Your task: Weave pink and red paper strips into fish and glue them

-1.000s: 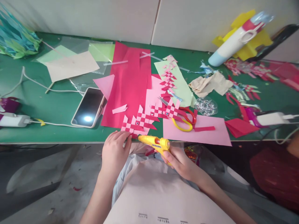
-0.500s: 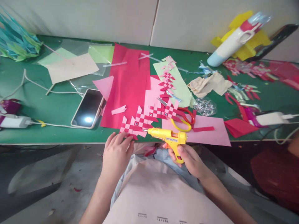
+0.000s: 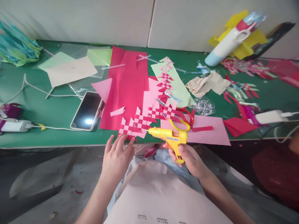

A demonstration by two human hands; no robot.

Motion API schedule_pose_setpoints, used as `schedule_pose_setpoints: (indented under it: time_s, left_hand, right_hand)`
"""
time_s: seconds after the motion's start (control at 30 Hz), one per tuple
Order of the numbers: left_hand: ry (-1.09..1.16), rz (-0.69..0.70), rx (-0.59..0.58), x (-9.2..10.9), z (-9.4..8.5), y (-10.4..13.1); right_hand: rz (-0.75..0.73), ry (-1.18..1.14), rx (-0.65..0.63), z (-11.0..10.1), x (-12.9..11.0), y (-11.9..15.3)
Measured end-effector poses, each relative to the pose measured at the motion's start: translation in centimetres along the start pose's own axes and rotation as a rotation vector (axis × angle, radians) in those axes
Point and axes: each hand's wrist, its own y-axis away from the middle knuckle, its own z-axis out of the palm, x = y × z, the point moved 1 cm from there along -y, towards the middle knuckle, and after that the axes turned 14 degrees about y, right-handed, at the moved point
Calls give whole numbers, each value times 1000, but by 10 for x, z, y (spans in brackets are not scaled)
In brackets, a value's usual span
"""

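Note:
My right hand (image 3: 187, 158) is wrapped round the handle of a yellow glue gun (image 3: 167, 135), whose nozzle points left. The nozzle tip is close to a woven pink and red paper fish (image 3: 139, 122) with a stick-on eye; I cannot tell whether they touch. My left hand (image 3: 119, 154) lies at the table's front edge, fingers spread, with the fingertips over the lower end of the woven paper. More woven paper fish (image 3: 164, 114) lie just to the right, beside scissors (image 3: 179, 125) with red and yellow handles.
A lit phone (image 3: 86, 110) lies at the left with a white cable. Red paper sheets (image 3: 126, 87) and a pink sheet (image 3: 210, 137) cover the middle. A bag of googly eyes (image 3: 203, 106), a white bottle (image 3: 230, 43) and a power bank (image 3: 268, 118) are at the right.
The whole view has shifted slightly. My left fingers look a little more spread; the glue gun stays in my right hand in nearly the same place.

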Motion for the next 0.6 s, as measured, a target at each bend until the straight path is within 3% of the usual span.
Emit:
schedule_pose_setpoints:
  time_s: [0.6]
  left_hand:
    - [-52,68,-81,-4,-8,-6]
  right_hand:
    - [-24,21,-12,2,-3,-2]
